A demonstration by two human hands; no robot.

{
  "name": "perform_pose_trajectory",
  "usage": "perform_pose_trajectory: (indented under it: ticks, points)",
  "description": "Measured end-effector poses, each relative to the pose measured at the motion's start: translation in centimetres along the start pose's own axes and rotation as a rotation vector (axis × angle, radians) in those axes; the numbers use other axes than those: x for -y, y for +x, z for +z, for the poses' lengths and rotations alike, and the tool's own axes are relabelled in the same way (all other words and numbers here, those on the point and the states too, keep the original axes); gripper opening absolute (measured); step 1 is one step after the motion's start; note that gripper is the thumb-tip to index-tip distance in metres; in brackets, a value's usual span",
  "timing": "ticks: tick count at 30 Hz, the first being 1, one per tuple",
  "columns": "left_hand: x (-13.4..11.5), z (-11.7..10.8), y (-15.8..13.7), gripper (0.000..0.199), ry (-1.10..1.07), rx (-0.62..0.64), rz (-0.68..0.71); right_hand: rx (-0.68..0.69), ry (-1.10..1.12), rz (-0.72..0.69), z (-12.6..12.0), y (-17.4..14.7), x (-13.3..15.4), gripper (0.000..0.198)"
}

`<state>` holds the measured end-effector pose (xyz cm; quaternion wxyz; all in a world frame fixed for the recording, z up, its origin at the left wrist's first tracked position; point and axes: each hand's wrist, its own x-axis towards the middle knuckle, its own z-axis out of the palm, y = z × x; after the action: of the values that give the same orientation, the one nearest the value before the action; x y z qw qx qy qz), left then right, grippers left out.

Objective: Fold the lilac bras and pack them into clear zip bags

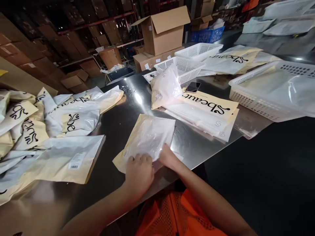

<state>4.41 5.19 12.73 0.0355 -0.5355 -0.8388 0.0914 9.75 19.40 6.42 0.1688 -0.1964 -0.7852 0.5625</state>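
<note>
A white and cream plastic mailer bag (150, 136) lies flat on the steel table in front of me. My left hand (139, 172) is closed over its near edge, knuckles up and fingers curled. At the near right side my right hand (168, 157) pinches the same edge, its fingertips partly hidden. Just beyond lies a stack of flat printed mailer bags (204, 109). A puffy filled white bag (166, 85) rests on the left end of that stack.
Filled mailer bags (71, 111) are heaped on the left, one with a barcode label (77, 160). A dark phone (193, 87) lies beyond the stack. White baskets (261, 105) stand right and at the back, near an open carton (162, 34). The table's front edge runs close to me.
</note>
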Motion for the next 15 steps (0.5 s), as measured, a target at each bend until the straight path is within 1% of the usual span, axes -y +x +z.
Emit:
perform_pose_trajectory:
  ticks: [2, 4, 5, 6, 8, 10, 11, 12, 15]
  points:
    - [2.2, -0.9, 0.5, 0.017, 0.056, -0.047, -0.118, 0.012, -0.241, 0.066, -1.2, -1.3, -0.2, 0.024]
    - [4.0, -1.7, 0.9, 0.017, 0.101, -0.09, -0.245, 0.021, -0.566, 0.162, -2.2, -2.4, -0.5, 0.037]
    - [4.6, -2.0, 1.1, 0.017, 0.111, -0.105, -0.304, 0.038, -0.697, 0.205, -2.6, -2.7, -0.5, 0.044]
    - [5.0, -2.1, 1.3, 0.018, 0.114, -0.111, -0.354, 0.07, -0.776, 0.234, -2.7, -2.9, -0.6, 0.05]
    - [5.1, -1.9, 1.4, 0.018, 0.104, -0.098, -0.406, 0.132, -0.797, 0.253, -2.5, -2.7, -0.5, 0.055]
    - [4.8, -1.3, 1.0, 0.024, 0.096, -0.065, -0.403, 0.147, -0.748, 0.266, -2.2, -2.0, -0.4, 0.06]
    - [4.5, -0.9, 0.6, 0.025, 0.092, -0.048, -0.392, 0.147, -0.708, 0.272, -2.1, -1.5, -0.3, 0.058]
    - [4.3, -0.5, 0.1, 0.024, 0.089, -0.034, -0.379, 0.145, -0.657, 0.275, -2.1, -0.9, -0.3, 0.052]
    - [3.7, 1.2, -2.2, 0.018, 0.074, -0.023, -0.368, 0.15, -0.485, 0.271, -2.0, 1.1, -1.0, 0.024]
